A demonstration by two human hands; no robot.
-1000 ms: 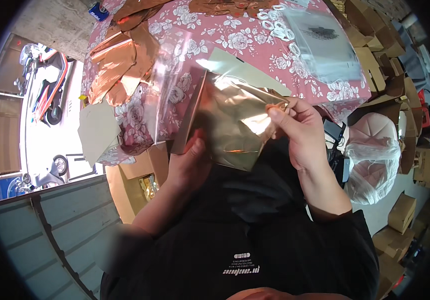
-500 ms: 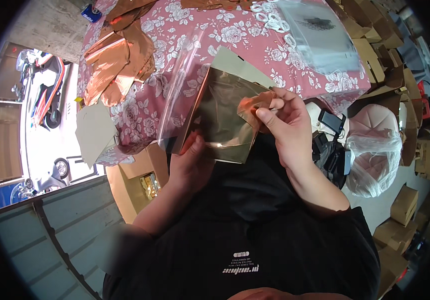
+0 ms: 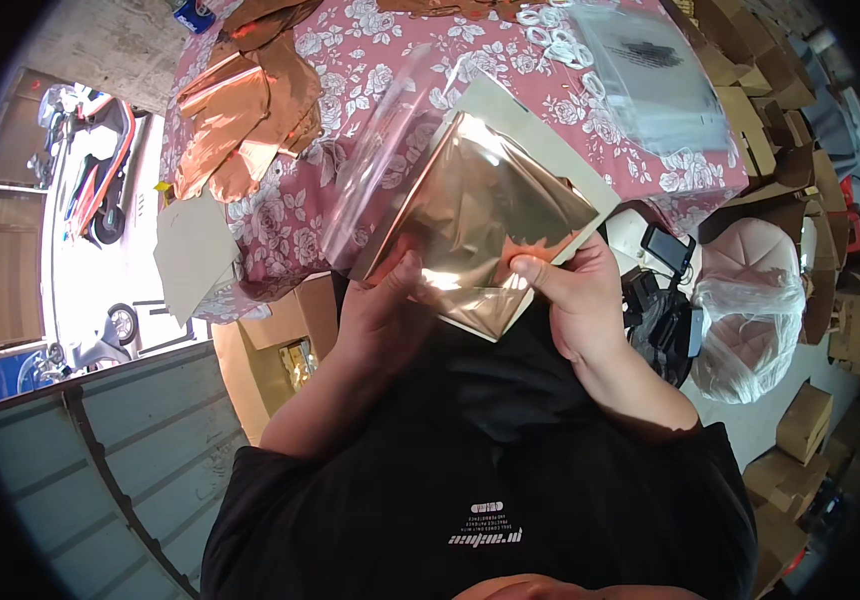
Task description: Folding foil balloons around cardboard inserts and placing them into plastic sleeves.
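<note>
Between my two hands lies a shiny copper-gold foil sheet [image 3: 480, 200], spread flat over a pale card [image 3: 560, 150] whose far and right edges show past it. My left hand [image 3: 382, 305] grips the lower left side, thumb on top. The right hand [image 3: 580, 295] pinches the lower right edge, its thumb pressed on the foil and the fingers hidden beneath. A long clear plastic sleeve [image 3: 375, 150] sticks out along the left of the card, near the left hand; whether that hand also grips it is hidden.
A pink flowered tablecloth [image 3: 365, 45] covers the table ahead, bearing crumpled copper foil pieces [image 3: 265, 105], white loops [image 3: 557, 48] and clear plastic bags [image 3: 650, 95]. Pale cards [image 3: 193, 255] lie at its left corner. A plastic-wrapped stool [image 3: 748, 300] and cardboard boxes [image 3: 805, 420] stand right.
The bunched foil corner in my right hand has been let down flat over the card. My right hand has moved down to the card's edge, and the card has turned slightly.
</note>
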